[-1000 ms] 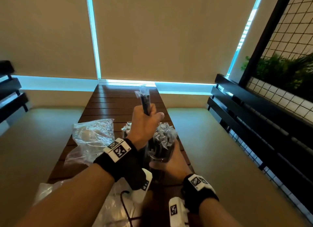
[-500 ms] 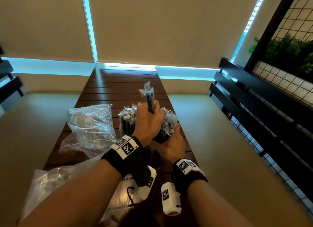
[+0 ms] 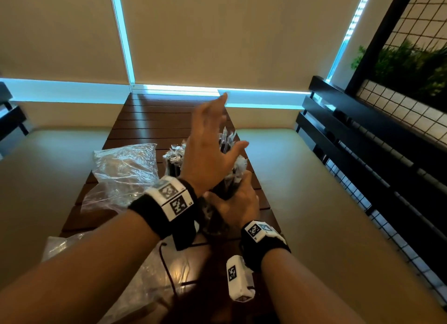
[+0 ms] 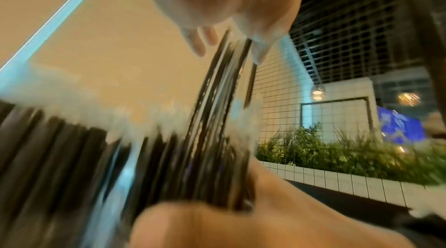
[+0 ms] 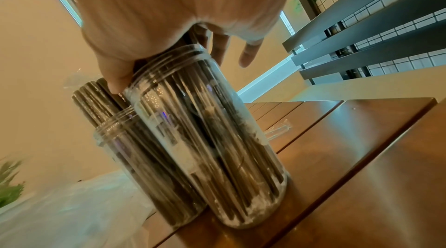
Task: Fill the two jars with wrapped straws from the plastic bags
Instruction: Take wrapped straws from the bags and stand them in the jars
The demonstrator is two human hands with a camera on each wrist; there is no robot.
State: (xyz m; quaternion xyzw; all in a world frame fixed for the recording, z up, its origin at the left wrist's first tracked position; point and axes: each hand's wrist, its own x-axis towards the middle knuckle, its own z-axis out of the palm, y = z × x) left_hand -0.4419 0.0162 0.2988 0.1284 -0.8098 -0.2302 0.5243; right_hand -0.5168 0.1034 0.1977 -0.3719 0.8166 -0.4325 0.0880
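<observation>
Two clear jars stand side by side on the wooden table [image 3: 154,120], both packed with dark wrapped straws. My right hand [image 3: 233,204] grips the nearer jar [image 5: 212,137] just below its rim, thumb on one side, fingers round the other. The other jar [image 5: 135,156] stands against it on the left, also seen in the head view as the far jar [image 3: 173,161]. My left hand [image 3: 212,140] hovers open over the held jar, fingers spread and holding nothing. A few straws [image 3: 227,140] stick up taller than the rest just beneath it. The left wrist view is blurred.
A crumpled clear plastic bag [image 3: 125,169] lies left of the jars, and another bag [image 3: 101,263] lies under my left forearm at the table's near end. Cushioned bench seats flank the narrow table. A black slatted backrest [image 3: 362,154] runs along the right.
My left hand lowered the bundle of straws into the jar held by my right hand, let go and opened above it. The right hand kept its grip.
</observation>
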